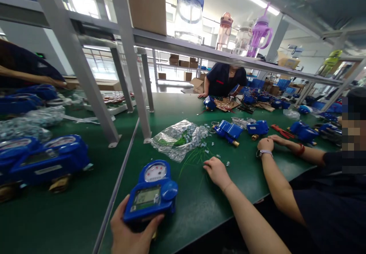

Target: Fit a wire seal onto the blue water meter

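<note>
My left hand grips a blue water meter by its lower side, thumb along the front edge. The meter has a round dial and a grey display, and it is tilted toward me. To its right, my right hand is low over the green table with thumb and fingers drawn together; whatever is between the fingertips is too small to make out. Beside those fingertips lie thin green wires with small clear tags. Just beyond is an open clear plastic bag holding more green wires.
Several blue meters lie farther back, near red-handled pliers. More meters stand at left beyond a metal strip and shelf post. A co-worker's hands are at right; another person works opposite. Bottles stand on the overhead shelf.
</note>
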Motion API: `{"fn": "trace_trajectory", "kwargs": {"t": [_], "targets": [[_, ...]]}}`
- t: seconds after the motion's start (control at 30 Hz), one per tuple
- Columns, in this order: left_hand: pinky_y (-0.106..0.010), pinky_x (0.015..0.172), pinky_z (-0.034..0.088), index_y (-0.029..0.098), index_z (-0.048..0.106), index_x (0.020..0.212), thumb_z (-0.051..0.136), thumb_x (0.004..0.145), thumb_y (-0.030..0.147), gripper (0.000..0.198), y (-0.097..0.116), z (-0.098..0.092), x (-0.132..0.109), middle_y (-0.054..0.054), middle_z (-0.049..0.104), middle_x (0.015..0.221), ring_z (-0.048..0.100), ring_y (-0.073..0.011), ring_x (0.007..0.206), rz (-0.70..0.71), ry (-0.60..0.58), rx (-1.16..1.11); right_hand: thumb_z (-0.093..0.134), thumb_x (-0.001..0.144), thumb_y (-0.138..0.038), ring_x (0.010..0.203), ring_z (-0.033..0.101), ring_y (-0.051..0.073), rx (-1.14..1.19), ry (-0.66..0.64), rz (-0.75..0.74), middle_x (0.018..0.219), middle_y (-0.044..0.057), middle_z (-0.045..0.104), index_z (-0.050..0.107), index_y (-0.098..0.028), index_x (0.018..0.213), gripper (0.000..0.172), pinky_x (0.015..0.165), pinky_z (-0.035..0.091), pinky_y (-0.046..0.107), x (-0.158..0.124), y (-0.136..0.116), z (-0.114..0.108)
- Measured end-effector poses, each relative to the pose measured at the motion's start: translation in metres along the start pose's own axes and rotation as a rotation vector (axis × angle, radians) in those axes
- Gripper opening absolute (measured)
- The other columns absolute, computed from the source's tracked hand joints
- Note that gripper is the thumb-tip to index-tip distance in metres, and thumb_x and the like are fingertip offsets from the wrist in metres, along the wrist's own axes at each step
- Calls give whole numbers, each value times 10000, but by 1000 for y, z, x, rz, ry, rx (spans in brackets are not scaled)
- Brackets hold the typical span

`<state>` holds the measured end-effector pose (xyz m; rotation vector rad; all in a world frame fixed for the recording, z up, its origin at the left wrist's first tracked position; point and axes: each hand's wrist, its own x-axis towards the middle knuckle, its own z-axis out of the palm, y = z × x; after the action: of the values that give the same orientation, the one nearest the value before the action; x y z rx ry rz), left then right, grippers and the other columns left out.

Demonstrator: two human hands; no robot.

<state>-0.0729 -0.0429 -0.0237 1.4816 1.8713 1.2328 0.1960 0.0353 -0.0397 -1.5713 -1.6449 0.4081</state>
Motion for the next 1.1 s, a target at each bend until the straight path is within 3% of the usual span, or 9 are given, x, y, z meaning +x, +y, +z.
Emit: {"fn": "trace_trajectory", "kwargs": {"t": [0.1,0.27,0.43,0.53,0.67,0.77,0.87,0.97,1.1], "targets": [[-553,1018,369,236,201,1378,623,635,618,935,14,9,-1,-122,336,1365,425,-374,1202,37,-83,-74,551,887,-317,866,567,149,-49,-9,37,960,43,594,600,-142,915,184,803,488,347,-1,10,14],[-473,1053,358,273,231,1372,584,774,459,719,4,-4,3,-77,392,1349,428,-293,1223,169,-280,-111,624,792,-215,875,541,195,-9,45,4,825,61,618,665,-175,699,109,867,420,371,-2,18,18],[-436,1078,340,350,374,1307,624,771,255,600,-4,-10,9,-10,384,1361,373,-248,1265,344,-402,-113,572,815,-376,864,585,191,210,241,-16,914,63,645,682,-185,872,227,834,455,343,-8,18,-10],[-448,1114,277,351,413,1283,684,722,184,645,1,0,10,-13,367,1359,325,-247,1288,470,-453,-67,510,854,-456,796,602,173,358,420,24,909,76,639,619,-148,1027,370,749,485,326,-12,14,-31],[-443,1103,297,338,408,1256,748,679,160,693,10,23,6,-14,361,1326,348,-233,1251,466,-430,-94,541,845,-465,733,560,137,442,540,13,878,59,614,600,-142,1073,400,677,457,273,-15,-2,-55],[-462,1101,284,327,397,1242,754,680,160,687,16,38,2,-12,365,1297,329,-231,1238,457,-368,-92,593,827,-419,732,524,127,419,467,-50,834,31,599,659,-173,990,303,657,417,251,-22,-24,-66],[-473,1107,267,339,378,1255,753,679,152,712,17,42,2,-6,353,1309,310,-231,1249,462,-390,-102,596,841,-353,721,499,125,329,283,-172,784,11,558,688,-225,956,195,640,403,253,-38,-52,-68],[-459,1106,283,361,332,1290,776,648,158,806,13,33,5,-3,272,1367,288,-235,1278,454,-499,-152,567,871,-281,760,480,139,95,96,-334,768,10,535,682,-276,973,154,675,403,276,-59,-78,-62],[-425,1059,360,341,279,1316,773,667,264,819,7,14,14,-27,230,1361,316,-234,1258,430,-608,-253,557,877,-236,749,437,152,-181,14,-425,738,14,522,675,-260,948,140,684,376,300,-73,-98,-48]]}}
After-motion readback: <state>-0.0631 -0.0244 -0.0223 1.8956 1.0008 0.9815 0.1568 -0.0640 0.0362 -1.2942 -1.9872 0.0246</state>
